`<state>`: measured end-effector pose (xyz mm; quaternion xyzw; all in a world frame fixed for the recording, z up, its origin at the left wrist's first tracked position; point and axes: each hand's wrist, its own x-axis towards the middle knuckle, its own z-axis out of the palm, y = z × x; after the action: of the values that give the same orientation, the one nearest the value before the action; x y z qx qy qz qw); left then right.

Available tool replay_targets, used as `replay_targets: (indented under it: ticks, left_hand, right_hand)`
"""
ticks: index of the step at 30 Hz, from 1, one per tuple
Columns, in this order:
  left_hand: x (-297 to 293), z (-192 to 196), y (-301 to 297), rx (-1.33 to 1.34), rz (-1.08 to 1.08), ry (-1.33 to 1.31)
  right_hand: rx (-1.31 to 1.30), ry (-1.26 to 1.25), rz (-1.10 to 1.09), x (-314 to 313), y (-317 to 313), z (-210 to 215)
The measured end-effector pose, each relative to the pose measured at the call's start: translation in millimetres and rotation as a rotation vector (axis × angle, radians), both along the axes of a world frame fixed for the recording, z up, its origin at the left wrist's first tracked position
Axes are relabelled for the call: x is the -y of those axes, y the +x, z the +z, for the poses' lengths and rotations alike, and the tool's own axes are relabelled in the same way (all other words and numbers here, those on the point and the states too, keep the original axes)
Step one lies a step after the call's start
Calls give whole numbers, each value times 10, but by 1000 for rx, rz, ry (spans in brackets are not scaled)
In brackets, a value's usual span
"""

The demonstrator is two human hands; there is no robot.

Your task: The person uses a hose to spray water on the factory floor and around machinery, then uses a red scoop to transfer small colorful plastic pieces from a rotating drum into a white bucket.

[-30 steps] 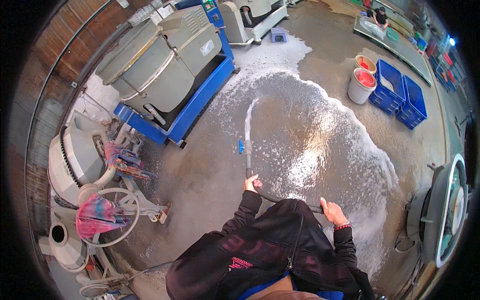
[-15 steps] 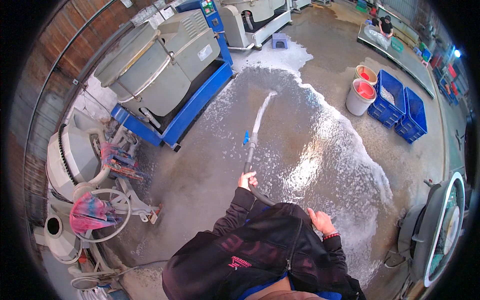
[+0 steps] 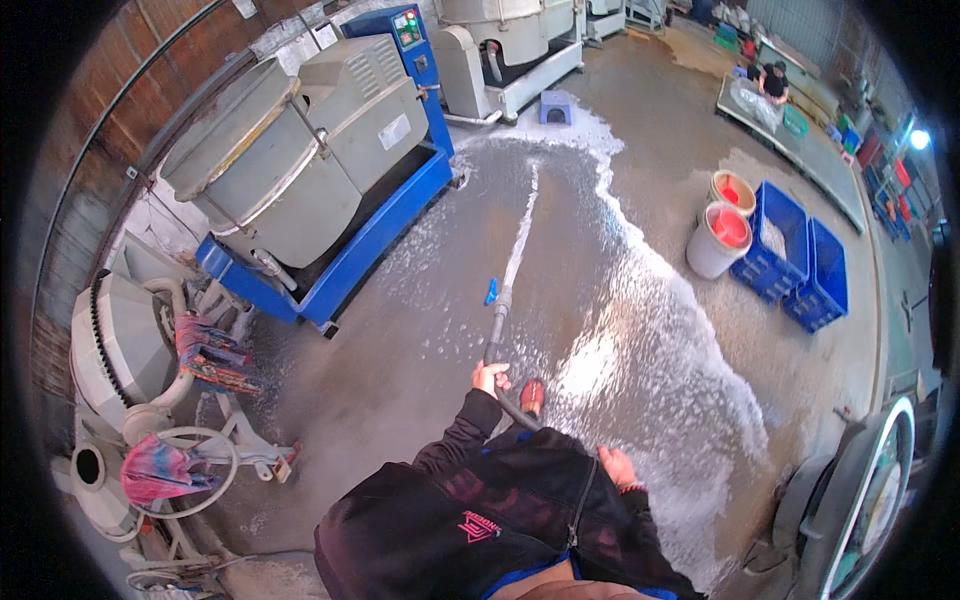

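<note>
My left hand (image 3: 489, 377) is wrapped round a grey hose (image 3: 515, 409), just behind its pipe end. A valve with a blue handle (image 3: 491, 291) sits on that end, and a stream of white water (image 3: 520, 235) shoots forward onto the wet floor (image 3: 420, 330). The hose runs back and disappears beneath my dark jacket (image 3: 470, 500). To the right of the jacket, my right hand (image 3: 617, 466) is closed with its thumb up; what it holds, if anything, is hidden.
A grey tub machine on a blue frame (image 3: 375, 240) stands left, with a mixer and handwheel (image 3: 180, 480) nearer. Buckets (image 3: 718, 240) and blue crates (image 3: 815, 285) stand right. A round machine (image 3: 880, 500) is near right. Foam (image 3: 690, 340) spreads across the floor. Another person (image 3: 773, 82) works far right.
The water stream now looks straighter and thinner. A red shoe has come into view beside the hose. The surroundings have shifted slightly left and down as my view moved.
</note>
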<state>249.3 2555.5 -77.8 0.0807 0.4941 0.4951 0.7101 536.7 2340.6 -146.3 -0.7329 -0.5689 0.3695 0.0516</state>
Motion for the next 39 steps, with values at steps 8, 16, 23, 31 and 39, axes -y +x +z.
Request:
replay_targets:
  ticks: [8, 16, 23, 31, 39]
  left_hand:
    - [-1422, 47, 262, 15, 66, 5]
    - [-2218, 499, 59, -26, 157, 90]
    - [-2573, 714, 103, -122, 249, 98]
    - [-2854, 837, 912, -117, 283, 74]
    - [-2844, 694, 1748, -258, 325, -123]
  right_hand:
    - [66, 1, 7, -1310, 184, 75]
    - [-60, 89, 155, -2450, 177, 445]
    - [-177, 186, 401, -3289, 366, 244]
    - [-281, 17, 226, -3671, 1112, 681]
    - [-87, 199, 350, -3560, 1913, -83]
